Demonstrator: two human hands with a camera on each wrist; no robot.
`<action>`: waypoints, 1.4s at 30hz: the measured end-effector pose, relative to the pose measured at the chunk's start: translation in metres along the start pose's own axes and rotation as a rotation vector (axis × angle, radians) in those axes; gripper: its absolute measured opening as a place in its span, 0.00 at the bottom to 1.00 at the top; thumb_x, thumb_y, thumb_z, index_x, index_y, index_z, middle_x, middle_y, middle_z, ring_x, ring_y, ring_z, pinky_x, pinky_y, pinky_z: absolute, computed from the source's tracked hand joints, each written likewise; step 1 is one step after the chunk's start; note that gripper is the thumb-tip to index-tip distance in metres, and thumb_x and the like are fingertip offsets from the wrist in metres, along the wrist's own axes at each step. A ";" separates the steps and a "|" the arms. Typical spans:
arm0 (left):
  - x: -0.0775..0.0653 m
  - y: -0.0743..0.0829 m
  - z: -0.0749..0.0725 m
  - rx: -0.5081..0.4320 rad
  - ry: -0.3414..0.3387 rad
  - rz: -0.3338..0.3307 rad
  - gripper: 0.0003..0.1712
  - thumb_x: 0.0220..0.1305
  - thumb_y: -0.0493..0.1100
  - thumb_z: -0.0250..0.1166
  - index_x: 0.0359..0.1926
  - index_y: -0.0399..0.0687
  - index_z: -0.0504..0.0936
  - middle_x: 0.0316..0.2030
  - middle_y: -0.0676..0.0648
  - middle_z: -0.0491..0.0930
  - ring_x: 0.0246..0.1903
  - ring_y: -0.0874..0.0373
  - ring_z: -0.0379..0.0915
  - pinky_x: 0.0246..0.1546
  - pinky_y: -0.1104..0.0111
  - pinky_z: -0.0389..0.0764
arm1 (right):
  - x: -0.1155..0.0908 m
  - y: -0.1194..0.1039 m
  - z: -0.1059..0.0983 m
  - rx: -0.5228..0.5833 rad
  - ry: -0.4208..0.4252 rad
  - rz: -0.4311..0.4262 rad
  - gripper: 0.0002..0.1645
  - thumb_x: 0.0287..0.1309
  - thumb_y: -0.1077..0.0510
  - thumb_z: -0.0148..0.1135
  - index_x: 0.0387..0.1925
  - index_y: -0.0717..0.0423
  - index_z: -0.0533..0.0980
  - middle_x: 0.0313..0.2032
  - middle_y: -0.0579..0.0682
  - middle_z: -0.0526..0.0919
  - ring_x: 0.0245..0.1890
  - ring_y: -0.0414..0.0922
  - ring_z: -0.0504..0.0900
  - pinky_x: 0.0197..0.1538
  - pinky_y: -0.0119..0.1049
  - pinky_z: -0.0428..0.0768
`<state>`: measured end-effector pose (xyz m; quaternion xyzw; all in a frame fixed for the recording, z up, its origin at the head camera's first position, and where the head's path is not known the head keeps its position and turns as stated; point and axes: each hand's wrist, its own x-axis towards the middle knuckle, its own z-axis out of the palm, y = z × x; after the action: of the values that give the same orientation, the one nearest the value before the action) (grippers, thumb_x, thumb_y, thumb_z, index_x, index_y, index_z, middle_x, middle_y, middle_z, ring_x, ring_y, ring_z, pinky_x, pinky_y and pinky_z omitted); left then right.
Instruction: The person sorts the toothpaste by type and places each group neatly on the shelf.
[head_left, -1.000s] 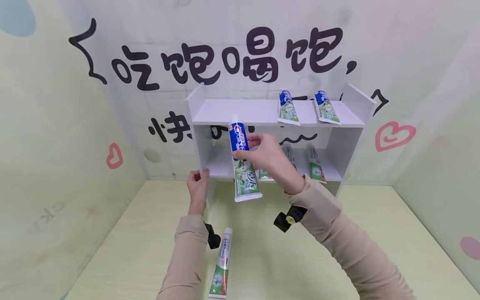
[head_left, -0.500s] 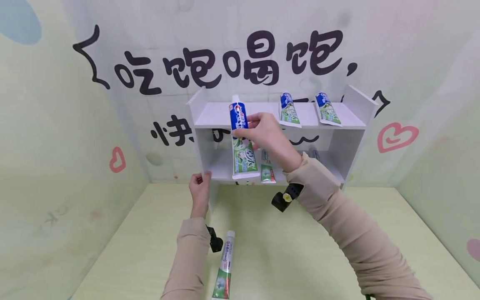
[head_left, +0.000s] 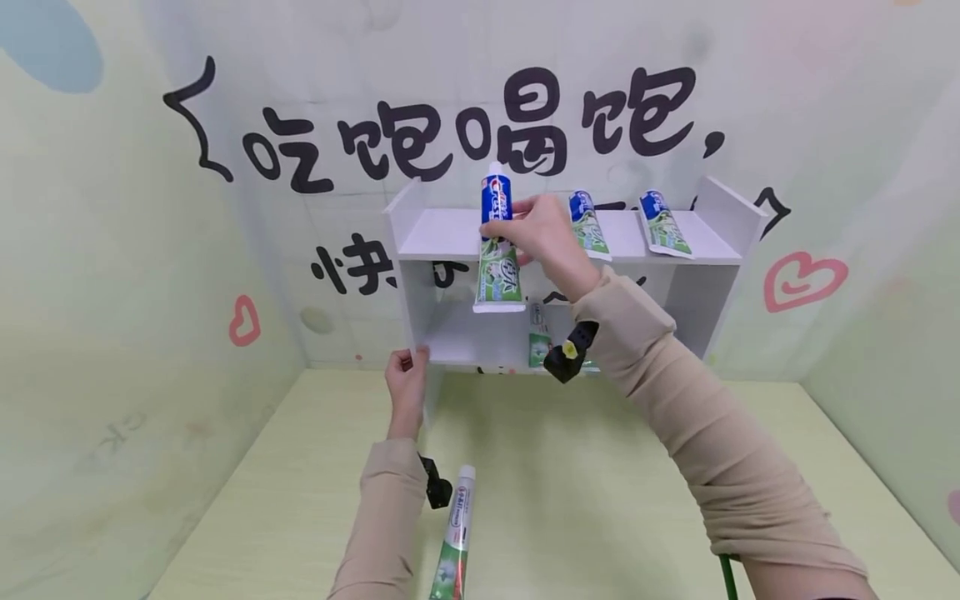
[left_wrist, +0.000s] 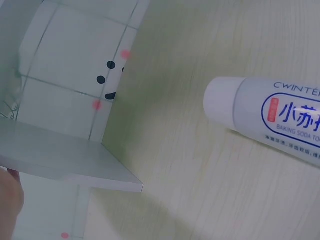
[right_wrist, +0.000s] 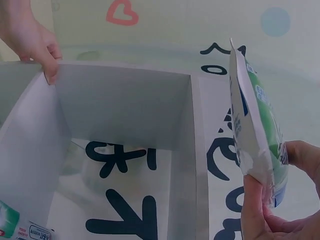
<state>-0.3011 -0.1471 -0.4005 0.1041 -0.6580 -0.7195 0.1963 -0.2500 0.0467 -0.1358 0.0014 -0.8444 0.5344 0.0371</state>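
My right hand pinches a blue and green Crest toothpaste tube between thumb and fingers, its white cap up. In the head view the tube overlaps the front edge of the top board of a white two-tier shelf; the right wrist view has the tube standing off from that board. Low on the shelf's left side panel, my left hand grips the edge, as the right wrist view also shows. Two similar Crest tubes, one left of the other, lie at the top board's right.
A white and green baking-soda toothpaste tube lies on the pale wooden table, just right of my left forearm. On the lower board another white and green tube shows beside my right wrist camera, which hides part of that board. A lettered wall stands behind.
My right hand has raised the Crest tube from before the lower board up to the top board's level. The left hand keeps its grip on the side panel; the head view has shifted slightly.
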 end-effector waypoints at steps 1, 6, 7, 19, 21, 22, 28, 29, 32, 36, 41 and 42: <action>0.000 0.000 0.000 0.004 -0.003 -0.002 0.11 0.61 0.46 0.58 0.36 0.43 0.70 0.32 0.53 0.68 0.35 0.60 0.64 0.36 0.70 0.67 | 0.002 -0.001 0.000 0.005 0.007 0.005 0.36 0.48 0.52 0.67 0.58 0.57 0.65 0.49 0.51 0.77 0.40 0.42 0.78 0.36 0.30 0.80; 0.001 -0.002 -0.001 0.004 0.003 -0.006 0.11 0.60 0.46 0.58 0.35 0.43 0.70 0.32 0.53 0.68 0.34 0.61 0.64 0.36 0.70 0.67 | 0.012 -0.005 -0.001 -0.018 0.037 0.014 0.35 0.48 0.51 0.66 0.57 0.57 0.66 0.50 0.51 0.76 0.41 0.42 0.77 0.35 0.29 0.79; 0.001 -0.002 -0.001 0.003 0.006 -0.004 0.11 0.60 0.46 0.58 0.35 0.43 0.70 0.32 0.53 0.68 0.34 0.61 0.64 0.36 0.71 0.67 | 0.014 -0.005 -0.001 -0.022 0.041 0.015 0.34 0.48 0.51 0.66 0.57 0.57 0.66 0.50 0.51 0.76 0.41 0.42 0.77 0.34 0.29 0.79; 0.000 0.001 0.000 0.008 0.017 0.005 0.11 0.60 0.46 0.59 0.35 0.43 0.70 0.31 0.53 0.69 0.34 0.60 0.64 0.36 0.70 0.67 | 0.035 -0.004 0.003 -0.053 0.084 0.019 0.23 0.47 0.52 0.67 0.45 0.57 0.76 0.40 0.49 0.80 0.34 0.39 0.76 0.31 0.29 0.79; 0.000 0.001 0.000 0.005 0.012 -0.003 0.11 0.60 0.47 0.59 0.34 0.44 0.70 0.31 0.53 0.69 0.34 0.60 0.64 0.36 0.70 0.67 | 0.039 -0.003 0.004 -0.064 0.087 0.024 0.21 0.47 0.52 0.67 0.43 0.57 0.77 0.39 0.49 0.80 0.33 0.39 0.77 0.33 0.30 0.79; -0.001 0.001 0.000 0.005 0.009 -0.005 0.11 0.60 0.47 0.59 0.34 0.44 0.70 0.31 0.52 0.69 0.34 0.60 0.64 0.35 0.70 0.67 | 0.040 -0.003 0.004 -0.070 0.088 0.026 0.20 0.47 0.52 0.66 0.43 0.57 0.77 0.39 0.49 0.80 0.33 0.39 0.77 0.34 0.30 0.80; -0.005 0.000 0.002 0.009 0.013 0.007 0.11 0.59 0.46 0.59 0.34 0.42 0.70 0.31 0.52 0.69 0.33 0.60 0.64 0.35 0.69 0.67 | 0.048 -0.003 0.005 -0.080 0.084 0.048 0.28 0.49 0.54 0.65 0.51 0.61 0.67 0.45 0.52 0.75 0.34 0.41 0.77 0.37 0.31 0.80; -0.005 -0.001 0.002 0.009 0.015 0.010 0.11 0.59 0.46 0.59 0.34 0.42 0.70 0.31 0.52 0.69 0.33 0.60 0.64 0.35 0.69 0.67 | 0.049 -0.003 0.005 -0.087 0.082 0.051 0.30 0.49 0.54 0.64 0.52 0.61 0.65 0.46 0.52 0.74 0.34 0.42 0.77 0.37 0.30 0.80; -0.005 -0.001 0.002 0.010 0.011 0.012 0.11 0.60 0.46 0.59 0.35 0.42 0.70 0.32 0.52 0.70 0.34 0.60 0.65 0.36 0.69 0.67 | 0.050 -0.003 0.005 -0.132 0.088 0.043 0.34 0.49 0.54 0.64 0.54 0.61 0.62 0.48 0.53 0.72 0.33 0.42 0.75 0.35 0.26 0.76; -0.004 -0.001 0.001 0.013 0.005 0.014 0.12 0.60 0.46 0.59 0.35 0.42 0.70 0.33 0.51 0.70 0.35 0.59 0.65 0.37 0.69 0.68 | 0.054 -0.002 0.006 -0.176 0.117 0.013 0.32 0.47 0.55 0.65 0.52 0.63 0.64 0.44 0.53 0.73 0.26 0.40 0.71 0.26 0.24 0.69; -0.001 -0.002 -0.002 0.019 0.013 0.003 0.12 0.59 0.46 0.59 0.36 0.41 0.71 0.34 0.50 0.71 0.36 0.58 0.65 0.37 0.69 0.68 | 0.060 0.000 0.012 -0.212 0.159 -0.018 0.24 0.46 0.55 0.65 0.43 0.65 0.70 0.32 0.50 0.71 0.21 0.40 0.68 0.22 0.26 0.65; 0.000 -0.002 -0.002 0.026 0.015 0.002 0.13 0.59 0.46 0.59 0.36 0.41 0.71 0.34 0.50 0.71 0.36 0.58 0.65 0.38 0.69 0.68 | 0.060 0.000 0.013 -0.223 0.163 -0.021 0.23 0.46 0.55 0.65 0.41 0.64 0.71 0.30 0.50 0.70 0.23 0.41 0.68 0.23 0.26 0.65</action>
<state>-0.3004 -0.1489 -0.4029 0.1113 -0.6658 -0.7100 0.2007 -0.3107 0.0374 -0.1371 -0.0374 -0.8926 0.4354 0.1109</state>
